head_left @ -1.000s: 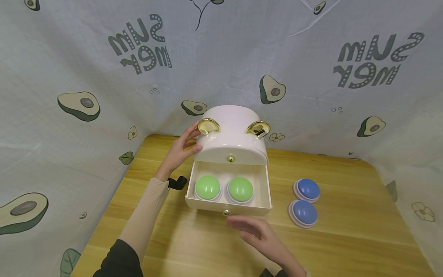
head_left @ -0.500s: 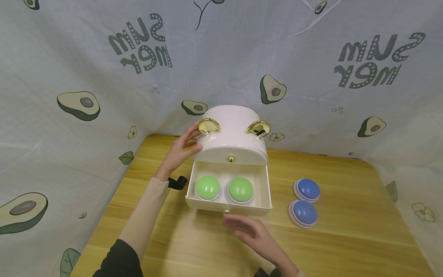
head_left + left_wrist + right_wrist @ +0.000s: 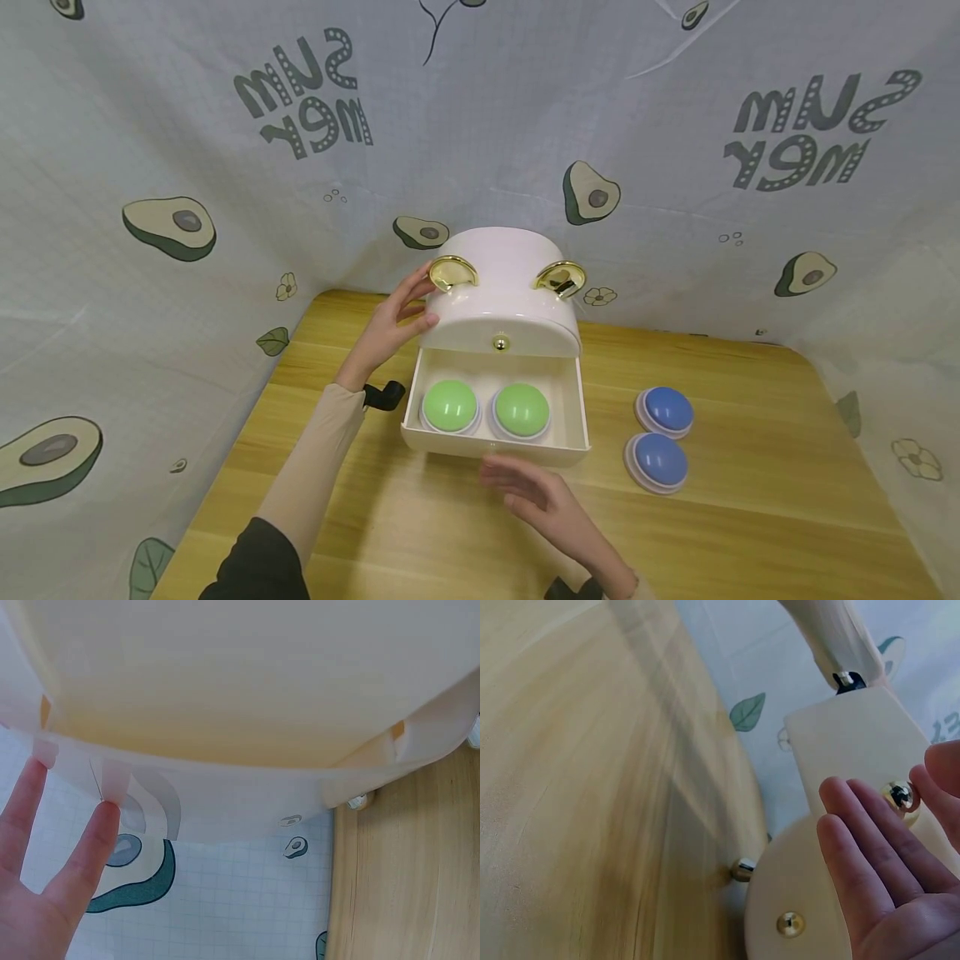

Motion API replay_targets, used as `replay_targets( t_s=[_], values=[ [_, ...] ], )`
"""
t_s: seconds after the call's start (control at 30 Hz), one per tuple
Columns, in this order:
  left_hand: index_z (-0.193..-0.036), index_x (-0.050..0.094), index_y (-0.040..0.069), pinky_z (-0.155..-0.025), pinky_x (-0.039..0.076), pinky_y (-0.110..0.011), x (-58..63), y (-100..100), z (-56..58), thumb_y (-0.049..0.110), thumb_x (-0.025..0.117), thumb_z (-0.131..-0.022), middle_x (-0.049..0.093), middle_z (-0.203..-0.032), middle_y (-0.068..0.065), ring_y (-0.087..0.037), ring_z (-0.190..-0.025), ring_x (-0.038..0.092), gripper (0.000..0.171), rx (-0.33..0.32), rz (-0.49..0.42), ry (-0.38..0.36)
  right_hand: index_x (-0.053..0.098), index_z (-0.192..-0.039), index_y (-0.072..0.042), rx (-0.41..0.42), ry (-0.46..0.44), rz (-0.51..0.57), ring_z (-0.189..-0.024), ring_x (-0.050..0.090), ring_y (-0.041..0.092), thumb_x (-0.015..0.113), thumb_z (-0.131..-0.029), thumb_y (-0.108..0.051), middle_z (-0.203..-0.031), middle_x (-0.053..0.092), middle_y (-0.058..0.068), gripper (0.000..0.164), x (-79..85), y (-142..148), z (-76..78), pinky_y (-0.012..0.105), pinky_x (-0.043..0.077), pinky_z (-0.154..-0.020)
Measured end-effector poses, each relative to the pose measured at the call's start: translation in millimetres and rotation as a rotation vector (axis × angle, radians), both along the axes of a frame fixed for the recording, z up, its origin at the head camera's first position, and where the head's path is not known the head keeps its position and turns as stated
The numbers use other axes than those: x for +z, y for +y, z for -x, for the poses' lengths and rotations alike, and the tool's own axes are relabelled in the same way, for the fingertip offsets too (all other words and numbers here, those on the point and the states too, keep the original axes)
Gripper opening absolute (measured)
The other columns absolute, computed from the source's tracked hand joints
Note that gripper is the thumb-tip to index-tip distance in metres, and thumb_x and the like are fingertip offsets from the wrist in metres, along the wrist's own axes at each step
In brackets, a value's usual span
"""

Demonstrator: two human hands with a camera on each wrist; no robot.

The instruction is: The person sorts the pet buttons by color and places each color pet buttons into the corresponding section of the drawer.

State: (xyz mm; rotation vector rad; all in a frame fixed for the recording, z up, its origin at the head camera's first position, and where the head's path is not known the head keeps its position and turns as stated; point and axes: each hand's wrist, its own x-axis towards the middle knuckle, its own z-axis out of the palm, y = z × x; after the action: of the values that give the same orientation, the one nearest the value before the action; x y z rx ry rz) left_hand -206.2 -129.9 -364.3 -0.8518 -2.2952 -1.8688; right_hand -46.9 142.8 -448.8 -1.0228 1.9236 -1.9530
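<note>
A glossy white drawer box with two gold ears stands at the back of the table. One drawer is pulled out toward me, and two green dome-topped push buttons sit side by side near its front. My left hand rests against the box's left side with straight fingers. In the left wrist view, two fingertips touch its shiny wall. My right hand is just below the drawer front, fingers extended together. In the right wrist view, those fingers lie beside the gold knob. From the head, that knob is mostly covered.
Two blue dome-topped push buttons lie on the wooden table to the right of the box. A lower drawer knob and a gold foot show below. An avocado-print cloth hangs behind the table.
My right hand has shifted a little left and up to the drawer front, now covering most of the knob. My left hand and the box have stayed in place.
</note>
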Motion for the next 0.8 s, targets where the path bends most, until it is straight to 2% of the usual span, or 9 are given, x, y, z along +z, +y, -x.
replay_targets(
  t_s=[0.2,0.37,0.5,0.63,0.8],
  values=[
    [-0.15,0.024,0.001,-0.102,0.033,-0.059,0.6,-1,0.0,-0.005,0.06,-0.091,0.044,-0.138,-0.027,-0.038,-0.129,0.04,0.07,0.002,0.004,0.003,0.041,-0.136,0.013,-0.014,0.027,-0.007,-0.118,0.056,0.028,0.048,-0.092,0.014,-0.128,0.055,0.025,0.044,1.3,-3,4.8,0.038,0.046,-0.097],
    [-0.151,0.024,0.001,-0.103,0.034,-0.057,1.3,0,0.1,-0.005,0.06,-0.091,0.044,-0.139,-0.027,-0.038,-0.13,0.04,0.07,0.003,0.012,-0.005,0.04,-0.138,0.011,-0.039,0.012,-0.012,-0.117,0.055,0.033,0.048,-0.093,0.012,-0.129,0.054,0.026,0.046,2.6,-4,13.6,0.039,0.045,-0.097],
    [-0.151,0.024,0.001,-0.103,0.034,-0.057,2.3,1,-0.1,-0.006,0.059,-0.091,0.044,-0.139,-0.026,-0.037,-0.13,0.04,0.07,0.007,0.016,-0.016,0.039,-0.137,0.013,-0.055,0.038,-0.014,-0.115,0.055,0.037,0.048,-0.092,0.013,-0.127,0.053,0.029,0.046,2.2,-4,22.3,0.037,0.047,-0.096],
    [-0.15,0.024,0.001,-0.103,0.034,-0.056,2.1,0,0.0,-0.005,0.06,-0.091,0.044,-0.139,-0.026,-0.037,-0.13,0.04,0.07,0.01,0.016,-0.02,0.04,-0.137,0.012,-0.078,0.041,-0.037,-0.115,0.057,0.031,0.05,-0.092,0.012,-0.126,0.053,0.03,0.046,1.3,-4,30.5,0.035,0.048,-0.094],
    [-0.151,0.024,0.002,-0.104,0.034,-0.056,2.3,0,-0.2,-0.004,0.06,-0.091,0.044,-0.139,-0.026,-0.036,-0.131,0.04,0.07,0.01,0.016,-0.023,0.041,-0.137,0.011,-0.106,0.019,-0.06,-0.112,0.054,0.045,0.052,-0.091,0.013,-0.125,0.053,0.032,0.048,1.0,-5,42.2,0.042,0.048,-0.093]
  ],
)
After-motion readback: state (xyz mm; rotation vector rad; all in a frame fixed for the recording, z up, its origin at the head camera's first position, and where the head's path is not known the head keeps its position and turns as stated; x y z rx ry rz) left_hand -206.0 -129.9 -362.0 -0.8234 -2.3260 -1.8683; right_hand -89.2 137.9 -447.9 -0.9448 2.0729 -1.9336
